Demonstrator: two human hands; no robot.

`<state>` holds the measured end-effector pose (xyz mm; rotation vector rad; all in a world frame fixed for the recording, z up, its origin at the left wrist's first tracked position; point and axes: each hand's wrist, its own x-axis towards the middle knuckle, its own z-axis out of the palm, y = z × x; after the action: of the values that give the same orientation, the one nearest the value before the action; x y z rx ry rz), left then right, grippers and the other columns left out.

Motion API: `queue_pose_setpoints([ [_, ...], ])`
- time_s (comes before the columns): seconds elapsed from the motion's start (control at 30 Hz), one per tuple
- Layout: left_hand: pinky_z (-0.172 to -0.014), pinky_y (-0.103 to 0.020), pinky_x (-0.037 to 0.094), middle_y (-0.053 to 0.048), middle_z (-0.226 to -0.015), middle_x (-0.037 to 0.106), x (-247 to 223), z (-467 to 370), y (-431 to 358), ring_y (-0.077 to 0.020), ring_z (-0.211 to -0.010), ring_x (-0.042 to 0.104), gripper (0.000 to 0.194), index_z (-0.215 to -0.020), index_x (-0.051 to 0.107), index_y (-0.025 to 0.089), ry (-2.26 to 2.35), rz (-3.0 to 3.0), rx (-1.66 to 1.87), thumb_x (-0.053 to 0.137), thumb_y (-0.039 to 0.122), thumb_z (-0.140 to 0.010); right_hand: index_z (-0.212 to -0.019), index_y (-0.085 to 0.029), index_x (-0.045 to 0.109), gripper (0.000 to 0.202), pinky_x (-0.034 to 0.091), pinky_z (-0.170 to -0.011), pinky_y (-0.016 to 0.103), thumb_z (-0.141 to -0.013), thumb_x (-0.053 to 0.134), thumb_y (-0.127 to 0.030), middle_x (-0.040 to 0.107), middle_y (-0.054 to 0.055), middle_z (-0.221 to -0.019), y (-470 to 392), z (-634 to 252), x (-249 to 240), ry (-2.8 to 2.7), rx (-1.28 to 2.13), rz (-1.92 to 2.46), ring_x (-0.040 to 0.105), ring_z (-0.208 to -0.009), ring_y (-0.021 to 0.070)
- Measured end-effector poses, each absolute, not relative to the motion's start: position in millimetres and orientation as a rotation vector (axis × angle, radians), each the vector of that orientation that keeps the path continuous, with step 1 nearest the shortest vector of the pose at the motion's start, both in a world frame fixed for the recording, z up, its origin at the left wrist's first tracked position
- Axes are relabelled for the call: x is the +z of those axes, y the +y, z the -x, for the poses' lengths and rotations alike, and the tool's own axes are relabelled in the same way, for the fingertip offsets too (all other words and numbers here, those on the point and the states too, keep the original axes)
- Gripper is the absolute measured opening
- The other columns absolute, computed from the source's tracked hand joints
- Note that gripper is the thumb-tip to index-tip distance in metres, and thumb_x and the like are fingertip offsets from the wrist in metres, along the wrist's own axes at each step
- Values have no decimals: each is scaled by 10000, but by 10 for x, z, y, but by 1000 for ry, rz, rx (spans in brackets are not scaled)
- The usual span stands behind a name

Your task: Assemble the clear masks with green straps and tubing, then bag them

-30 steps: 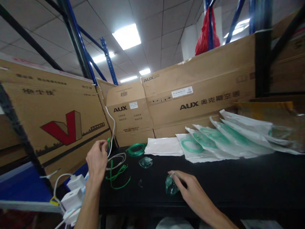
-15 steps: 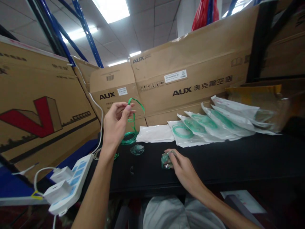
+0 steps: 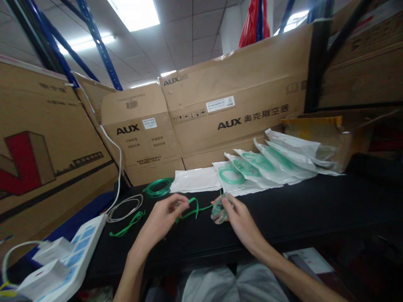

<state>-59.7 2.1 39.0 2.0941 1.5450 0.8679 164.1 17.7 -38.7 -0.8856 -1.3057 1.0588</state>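
My left hand pinches a thin green strap between thumb and fingertips, low over the black table. The strap runs right toward a clear greenish plastic mask. Around that mask the fingers of my right hand are closed, hiding part of it. I cannot tell whether the strap is fastened to the mask. More green straps lie left of my left hand. Behind it rests a coil of green tubing.
White packets lie flat behind my hands. To their right, several pouches with green tubing overlap in a row. Cardboard boxes wall the back and left. A power strip with plugs and a looped cable occupy the left side.
My left hand has come down from in front of the box toward the right hand, bringing the green strap with it. My right hand still holds the mask. The view has shifted to the right.
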Motion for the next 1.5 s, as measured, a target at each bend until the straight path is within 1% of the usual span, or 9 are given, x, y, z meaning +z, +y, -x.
queue_pose_setpoints([
  [0.1, -661, -270, 451, -17, -816, 720, 357, 586, -33, -193, -725, 623, 292, -975, 762, 225, 1561, -2161, 654, 579, 438, -895, -960, -165, 577, 395, 565, -480, 308, -881, 538, -550, 711, 82, -897, 251, -1730, -357, -1150, 1218, 878, 702, -562, 196],
  [0.23, -798, -309, 480, -34, -964, 756, 380, 560, -66, -241, -885, 662, 277, -955, 783, 261, 1589, -2241, 589, 579, 439, -895, -1049, -167, 548, 402, 528, -415, 274, -863, 565, -524, 696, 54, -879, 275, -1772, -346, -1086, 1295, 839, 673, -481, 167],
  [0.37, -897, -349, 487, -42, -1039, 759, 453, 530, -134, -269, -988, 671, 263, -973, 769, 276, 1639, -2272, 715, 551, 416, -922, -1102, -162, 557, 434, 554, -462, 277, -867, 579, -526, 693, 37, -832, 285, -1750, -377, -1104, 1322, 801, 693, -528, 175],
  [0.63, -951, -337, 465, -37, -1093, 731, 355, 548, -161, -236, -1059, 651, 276, -1054, 738, 287, 1517, -2374, 595, 482, 290, -951, -1202, -163, 559, 439, 615, -653, 336, -896, 573, -477, 692, 33, -824, 267, -1771, -374, -1183, 1348, 794, 736, -675, 201],
  [0.8, -782, -305, 474, -36, -974, 725, 217, 577, -92, -224, -856, 655, 249, -1020, 742, 261, 1664, -2261, 427, 656, 418, -847, -1118, -149, 592, 418, 620, -709, 355, -887, 589, -498, 695, 40, -809, 234, -1782, -349, -1234, 1335, 827, 738, -696, 206],
  [0.97, -756, -285, 435, -20, -904, 704, 94, 622, -34, -200, -848, 627, 132, -892, 717, 228, 1628, -2217, 378, 618, 307, -856, -1127, -151, 586, 431, 621, -790, 383, -885, 607, -507, 699, 49, -886, 198, -1806, -305, -1258, 1372, 794, 744, -758, 210],
  [1.13, -738, -291, 434, -15, -862, 695, 210, 533, 15, -193, -812, 621, 205, -913, 680, 211, 1555, -2185, 581, 556, 373, -927, -1170, -171, 581, 402, 602, -894, 409, -877, 664, -434, 704, 64, -1033, 158, -1800, -302, -1208, 1506, 701, 757, -848, 221],
  [1.3, -745, -278, 474, -6, -801, 677, 234, 402, 104, -176, -773, 639, 267, -926, 664, 179, 1342, -1902, 1031, 636, 442, -884, -1173, -171, 587, 339, 561, -986, 459, -909, 655, -373, 717, 80, -1085, 97, -1742, -305, -1182, 1675, 561, 757, -931, 244],
  [1.5, -725, -253, 509, -8, -789, 703, 163, 235, 124, -152, -731, 653, 282, -886, 704, 153, 1247, -1665, 1230, 760, 412, -789, -1151, -168, 571, 363, 622, -847, 429, -898, 677, -406, 711, 89, -1044, 81, -1723, -286, -1203, 1639, 621, 770, -833, 247],
])
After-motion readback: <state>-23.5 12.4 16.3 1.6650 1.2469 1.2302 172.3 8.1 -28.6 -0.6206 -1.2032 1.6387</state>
